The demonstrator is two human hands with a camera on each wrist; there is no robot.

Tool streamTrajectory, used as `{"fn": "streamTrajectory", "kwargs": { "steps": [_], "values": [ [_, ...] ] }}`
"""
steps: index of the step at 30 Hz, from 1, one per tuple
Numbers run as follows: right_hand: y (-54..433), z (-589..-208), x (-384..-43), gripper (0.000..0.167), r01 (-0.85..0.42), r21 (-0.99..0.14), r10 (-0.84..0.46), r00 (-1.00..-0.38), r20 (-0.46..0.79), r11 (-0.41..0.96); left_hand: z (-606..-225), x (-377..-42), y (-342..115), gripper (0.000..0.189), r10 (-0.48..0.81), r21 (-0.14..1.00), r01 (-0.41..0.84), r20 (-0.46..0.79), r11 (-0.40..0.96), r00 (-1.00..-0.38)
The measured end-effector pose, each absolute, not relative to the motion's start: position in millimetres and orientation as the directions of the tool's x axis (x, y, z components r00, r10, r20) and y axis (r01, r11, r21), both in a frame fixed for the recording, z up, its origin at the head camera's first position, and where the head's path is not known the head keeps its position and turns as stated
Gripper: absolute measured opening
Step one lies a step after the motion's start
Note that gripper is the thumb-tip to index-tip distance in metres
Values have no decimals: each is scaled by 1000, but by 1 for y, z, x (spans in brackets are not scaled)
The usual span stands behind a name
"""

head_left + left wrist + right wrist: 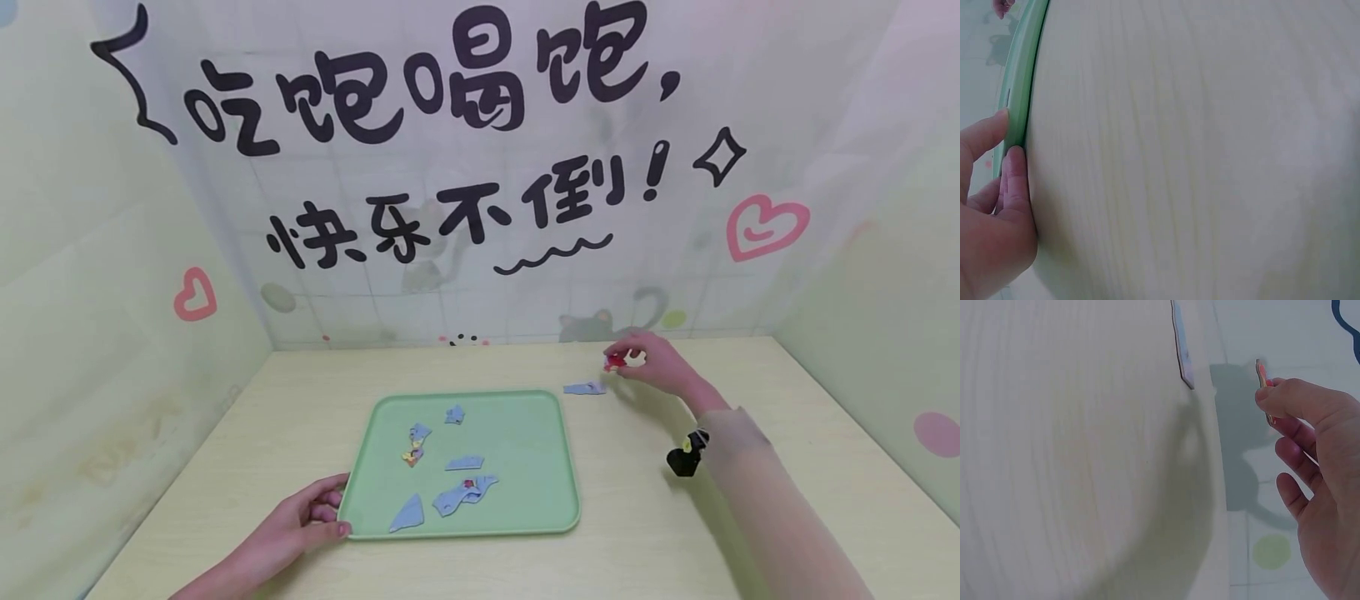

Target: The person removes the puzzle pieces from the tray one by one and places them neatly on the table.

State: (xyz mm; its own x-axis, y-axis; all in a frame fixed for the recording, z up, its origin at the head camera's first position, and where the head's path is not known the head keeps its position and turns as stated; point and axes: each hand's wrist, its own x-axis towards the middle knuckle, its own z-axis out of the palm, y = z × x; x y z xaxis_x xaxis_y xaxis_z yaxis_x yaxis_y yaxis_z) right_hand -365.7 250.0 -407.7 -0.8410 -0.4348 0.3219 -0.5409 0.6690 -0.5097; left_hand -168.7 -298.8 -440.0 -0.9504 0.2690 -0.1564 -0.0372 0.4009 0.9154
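Note:
At the back right, my right hand (651,364) pinches a thin red and pale puzzle piece (615,362) between thumb and fingertips, held above the table. The right wrist view shows that puzzle piece (1264,390) nearly edge-on, the other fingers loosely bent. Just below this hand lies a flat light-blue piece (584,388) on the table. My left hand (303,521) grips the left edge of a green tray (517,521) near its front corner, thumb against the rim. Several irregular flat pieces lie spread on the tray, mostly light blue, such as a triangular one (407,512).
The pale wood-grain table (637,533) runs back to a printed wall (420,308), with side walls left and right. A black device (686,457) is strapped at the right wrist.

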Motion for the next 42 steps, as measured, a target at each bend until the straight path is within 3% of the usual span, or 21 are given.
{"fn": "streamTrajectory", "kwargs": {
  "steps": [9,20,29,42],
  "values": [
    [263,-421,-363,31,-435,-550,-376,-899,223,713,-438,-168,-298,78,269,917,-42,-160,396,-950],
    [267,-430,-360,32,-391,-562,-368,-916,160,729,-439,-168,-299,79,266,915,-43,-161,402,-951],
    [270,-435,-361,30,-339,-593,-369,-927,75,731,-439,-168,-299,79,265,914,-51,-169,403,-949],
    [277,-432,-362,34,-342,-654,-448,-894,5,675,-438,-167,-298,80,244,908,-76,-190,412,-951]
  ]
}}
